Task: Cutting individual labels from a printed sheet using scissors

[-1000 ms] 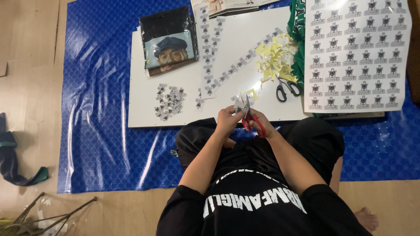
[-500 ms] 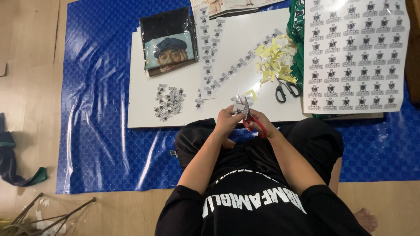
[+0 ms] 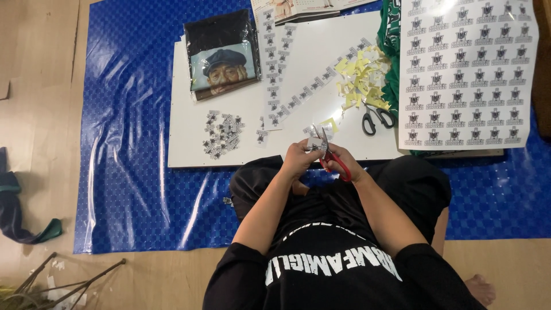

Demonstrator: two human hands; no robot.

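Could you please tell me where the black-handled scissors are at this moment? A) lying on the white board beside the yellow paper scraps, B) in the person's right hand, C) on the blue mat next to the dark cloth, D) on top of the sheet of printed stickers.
A: the black-handled scissors lie on the white board, just below the yellow paper scraps, while the right hand works the red-handled scissors.

Both forearms reach forward, left hand point(image 3: 298, 159) and right hand point(image 3: 343, 163) close together (fingers curled in a grip).
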